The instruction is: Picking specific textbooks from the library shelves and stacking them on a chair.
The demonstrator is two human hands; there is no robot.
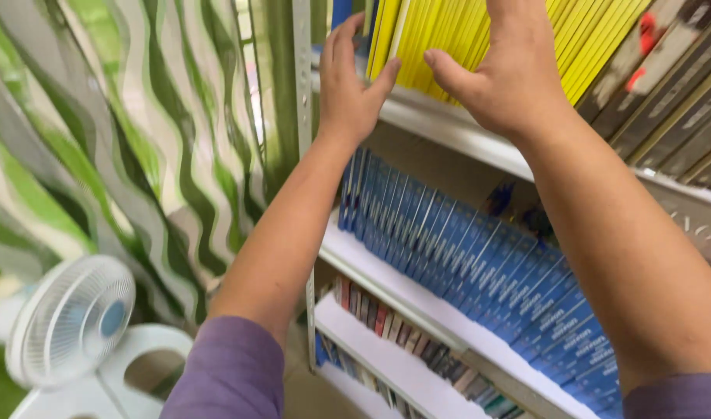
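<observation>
Two hands, left hand [347, 85] and right hand [499, 74], press yellow books [448, 39] above blue books [479, 264].

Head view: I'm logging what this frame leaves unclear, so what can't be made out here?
- Right hand: its fingers are cut off by the top edge.
- Yellow books: tops cropped; both hands cover some spines.
- Left hand: grip unclear, palm faces away.
- Blue books: spine print blurred; the right forearm hides some.
- Fan: base cut off below.

no packages | no signs | no screens | no separate labels
</observation>
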